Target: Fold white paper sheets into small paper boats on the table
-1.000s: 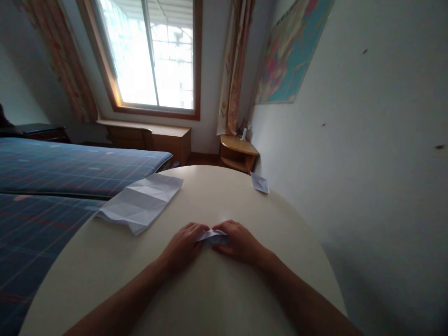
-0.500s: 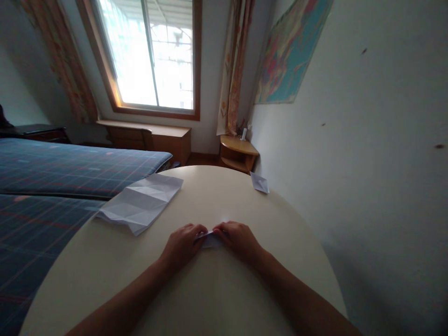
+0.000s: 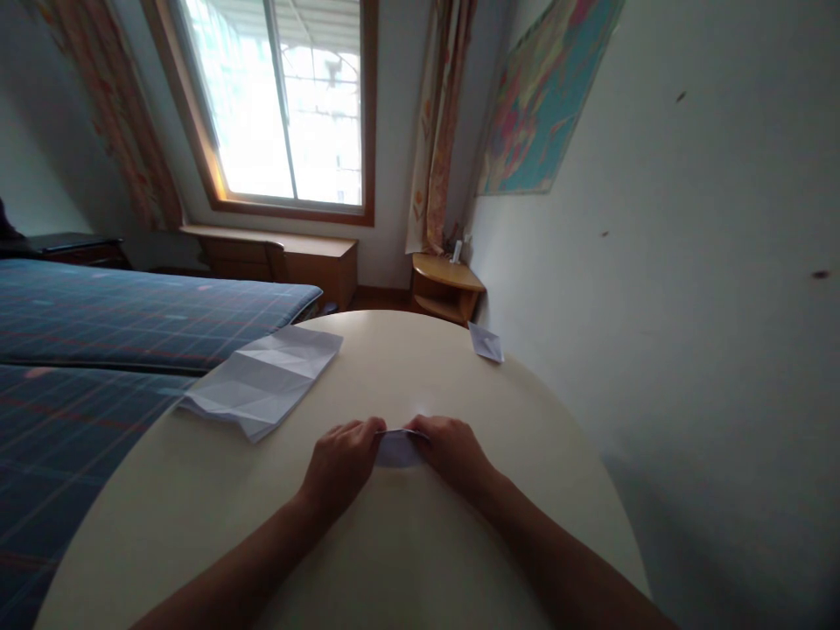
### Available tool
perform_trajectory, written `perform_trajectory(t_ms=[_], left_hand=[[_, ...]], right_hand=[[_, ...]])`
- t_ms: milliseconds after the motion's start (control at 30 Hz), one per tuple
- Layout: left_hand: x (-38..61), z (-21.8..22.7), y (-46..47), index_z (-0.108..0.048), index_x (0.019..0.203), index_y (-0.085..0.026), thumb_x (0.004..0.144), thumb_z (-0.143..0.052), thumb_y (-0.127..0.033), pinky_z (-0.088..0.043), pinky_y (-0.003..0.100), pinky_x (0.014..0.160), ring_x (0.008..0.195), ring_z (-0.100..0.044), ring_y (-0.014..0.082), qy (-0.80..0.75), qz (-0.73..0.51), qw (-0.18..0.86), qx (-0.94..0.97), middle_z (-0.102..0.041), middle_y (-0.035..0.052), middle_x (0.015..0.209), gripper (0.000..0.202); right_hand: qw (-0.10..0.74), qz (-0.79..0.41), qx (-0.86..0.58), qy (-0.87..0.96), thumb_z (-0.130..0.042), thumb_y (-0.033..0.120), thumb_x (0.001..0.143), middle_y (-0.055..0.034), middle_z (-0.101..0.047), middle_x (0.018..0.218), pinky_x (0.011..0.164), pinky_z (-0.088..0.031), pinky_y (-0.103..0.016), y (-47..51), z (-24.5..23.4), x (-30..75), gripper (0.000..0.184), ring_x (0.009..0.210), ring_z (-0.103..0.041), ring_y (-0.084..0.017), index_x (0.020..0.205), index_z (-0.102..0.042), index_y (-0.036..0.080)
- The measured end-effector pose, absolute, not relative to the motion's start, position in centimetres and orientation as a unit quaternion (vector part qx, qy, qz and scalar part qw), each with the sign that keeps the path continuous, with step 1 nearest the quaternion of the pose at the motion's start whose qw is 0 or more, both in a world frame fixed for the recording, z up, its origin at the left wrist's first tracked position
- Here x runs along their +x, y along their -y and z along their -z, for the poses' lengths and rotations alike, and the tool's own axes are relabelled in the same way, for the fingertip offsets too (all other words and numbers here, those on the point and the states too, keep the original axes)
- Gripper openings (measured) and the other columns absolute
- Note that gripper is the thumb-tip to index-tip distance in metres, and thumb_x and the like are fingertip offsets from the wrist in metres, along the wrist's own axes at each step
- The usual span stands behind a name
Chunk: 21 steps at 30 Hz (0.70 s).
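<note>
A small folded piece of white paper [image 3: 399, 450] is held between my two hands over the middle of the round table. My left hand [image 3: 346, 453] pinches its left end, thumb towards me and fingers curled behind. At the opposite end my right hand [image 3: 451, 446] grips the paper in the same way. The paper's near face shows between the thumbs, and its upper edge bows slightly; both ends are hidden by the fingers.
Creased white paper sheets [image 3: 269, 381] lie at the table's left edge. A small folded paper shape [image 3: 486, 342] sits at the far right rim of the cream table [image 3: 394, 560]. A plaid mattress [image 3: 131, 306] borders the left side, a wall [image 3: 709, 350] the right.
The thumbs have moved apart along the paper, and more of its near face now shows between my hands. The other papers stay where they were.
</note>
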<state>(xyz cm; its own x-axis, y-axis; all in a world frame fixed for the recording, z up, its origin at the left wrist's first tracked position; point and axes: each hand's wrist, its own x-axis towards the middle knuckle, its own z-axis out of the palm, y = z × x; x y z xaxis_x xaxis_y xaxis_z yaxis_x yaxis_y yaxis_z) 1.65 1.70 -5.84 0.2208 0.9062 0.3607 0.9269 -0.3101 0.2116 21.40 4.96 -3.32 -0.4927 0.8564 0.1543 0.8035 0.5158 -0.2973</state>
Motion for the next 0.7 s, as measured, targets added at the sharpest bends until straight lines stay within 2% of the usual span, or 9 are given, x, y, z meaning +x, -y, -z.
perform_trajectory(t_ms=[167, 367, 533, 700], left_hand=[[2.1, 5.0, -1.1, -0.063, 0.091, -0.023, 0.095, -0.051, -0.021, -0.046, 0.029, 0.071, 0.077, -0.069, 0.0207, 0.579, 0.175, 0.058, -0.794, -0.072, 0.0029, 0.078, 0.013], [2.4, 4.4, -0.8, -0.061, 0.082, -0.021, 0.092, -0.050, -0.018, -0.044, 0.029, 0.066, 0.073, -0.067, 0.0212, 0.605, 0.145, 0.050, -0.782, -0.070, 0.0033, 0.076, 0.015], [2.7, 4.3, -0.7, -0.061, 0.084, -0.021, 0.092, -0.049, -0.016, -0.044, 0.030, 0.067, 0.074, -0.068, 0.0225, 0.613, 0.134, 0.041, -0.778, -0.070, 0.0042, 0.078, 0.016], [2.7, 4.6, -0.8, -0.060, 0.089, -0.021, 0.095, -0.046, -0.020, -0.044, 0.029, 0.067, 0.075, -0.067, 0.0214, 0.622, 0.141, 0.037, -0.769, -0.070, 0.0038, 0.080, 0.016]], right_hand=[[0.136, -0.045, -0.467, 0.873, -0.056, 0.020, 0.091, -0.0039, -0.074, 0.088, 0.074, -0.045, -0.025, -4.6, 3.3, 20.9, 0.016, 0.083, -0.069, -0.018, 0.097, -0.071, 0.025], [0.140, -0.020, -0.437, 0.888, -0.055, 0.018, 0.093, -0.0035, -0.074, 0.086, 0.072, -0.043, -0.025, -4.1, 3.2, 20.4, 0.015, 0.080, -0.068, -0.017, 0.096, -0.069, 0.024], [0.116, -0.015, -0.450, 0.885, -0.055, 0.019, 0.094, -0.0039, -0.074, 0.083, 0.071, -0.043, -0.026, -4.0, 3.0, 20.4, 0.015, 0.076, -0.068, -0.018, 0.098, -0.068, 0.024], [0.134, -0.036, -0.457, 0.879, -0.054, 0.021, 0.095, -0.0030, -0.075, 0.091, 0.072, -0.044, -0.025, -4.0, 3.1, 20.7, 0.016, 0.083, -0.069, -0.018, 0.101, -0.067, 0.025]])
